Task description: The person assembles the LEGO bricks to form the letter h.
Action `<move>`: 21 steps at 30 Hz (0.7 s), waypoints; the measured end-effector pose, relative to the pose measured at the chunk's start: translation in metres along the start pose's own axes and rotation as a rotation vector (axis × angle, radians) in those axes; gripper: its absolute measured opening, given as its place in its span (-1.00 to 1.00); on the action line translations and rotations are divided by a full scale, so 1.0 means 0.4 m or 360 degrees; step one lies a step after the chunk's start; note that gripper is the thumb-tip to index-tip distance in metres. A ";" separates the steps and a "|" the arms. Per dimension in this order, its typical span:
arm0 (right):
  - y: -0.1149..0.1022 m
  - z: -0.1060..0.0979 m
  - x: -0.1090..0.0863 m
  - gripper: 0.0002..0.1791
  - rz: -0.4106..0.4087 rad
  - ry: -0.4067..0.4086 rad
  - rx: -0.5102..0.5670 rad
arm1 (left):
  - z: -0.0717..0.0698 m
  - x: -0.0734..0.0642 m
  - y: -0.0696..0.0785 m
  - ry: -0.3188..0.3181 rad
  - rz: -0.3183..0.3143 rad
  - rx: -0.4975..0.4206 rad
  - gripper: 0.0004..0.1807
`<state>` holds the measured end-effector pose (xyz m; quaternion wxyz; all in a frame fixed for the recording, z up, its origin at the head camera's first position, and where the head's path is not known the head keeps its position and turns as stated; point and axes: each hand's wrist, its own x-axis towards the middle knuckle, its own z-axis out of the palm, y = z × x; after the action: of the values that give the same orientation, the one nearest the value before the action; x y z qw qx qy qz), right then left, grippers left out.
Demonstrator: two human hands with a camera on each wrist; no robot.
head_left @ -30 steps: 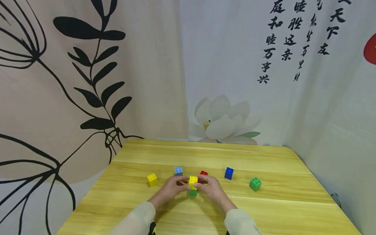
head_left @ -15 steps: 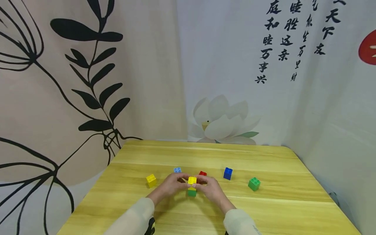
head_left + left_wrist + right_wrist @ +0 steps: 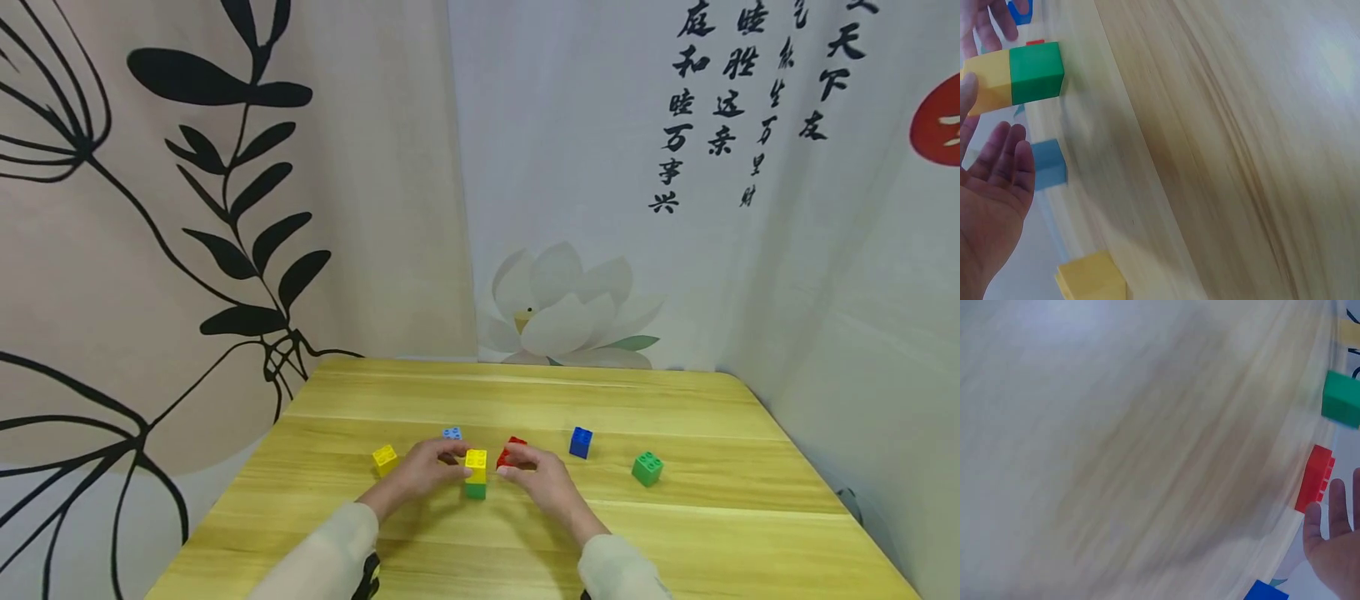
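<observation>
A yellow brick point(image 3: 476, 468) sits on top of a green brick point(image 3: 476, 491), forming a two-brick stack in the middle of the table. My left hand point(image 3: 429, 471) pinches the yellow brick at its left side; its thumb lies against that brick in the left wrist view, while the other fingers spread loosely. My right hand point(image 3: 543, 483) is off the stack, to its right, fingers loosely extended and holding nothing. Right by its fingertips is a red brick point(image 3: 502, 457), partly hidden by them in the head view; the right wrist view shows that red brick point(image 3: 1315, 478) lying with studs sideways.
A light blue brick point(image 3: 452, 433) stands behind my left hand, with another yellow brick point(image 3: 385, 459) farther left. To the right are a dark blue brick point(image 3: 581, 442) and a second green brick point(image 3: 647, 469). The wooden table point(image 3: 675, 550) ends at a curtain behind.
Both hands were on the yellow brick before. The right hand has let go and moved slightly right, uncovering more of the red brick. The left hand and stack have shifted left.
</observation>
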<state>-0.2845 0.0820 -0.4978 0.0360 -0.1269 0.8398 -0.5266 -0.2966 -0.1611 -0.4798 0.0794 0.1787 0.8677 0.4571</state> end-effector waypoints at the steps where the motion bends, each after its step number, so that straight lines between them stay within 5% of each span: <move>1: 0.000 -0.005 -0.002 -0.46 -0.0009 0.0005 -0.0007 | -0.005 -0.003 0.000 0.0003 -0.0009 0.0002 -0.55; 12: 0.006 -0.070 -0.025 -0.45 0.0027 0.0088 0.0057 | -0.056 -0.028 -0.017 0.0048 -0.0029 0.0104 -0.59; 21: 0.021 -0.121 -0.035 -0.51 0.0048 0.0229 0.0002 | -0.062 -0.033 -0.015 0.0046 -0.0052 0.0106 -0.50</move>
<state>-0.2818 0.1313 -0.4850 -0.0165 -0.0759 0.8417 -0.5343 -0.2934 -0.1883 -0.4707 0.0682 0.1604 0.8862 0.4292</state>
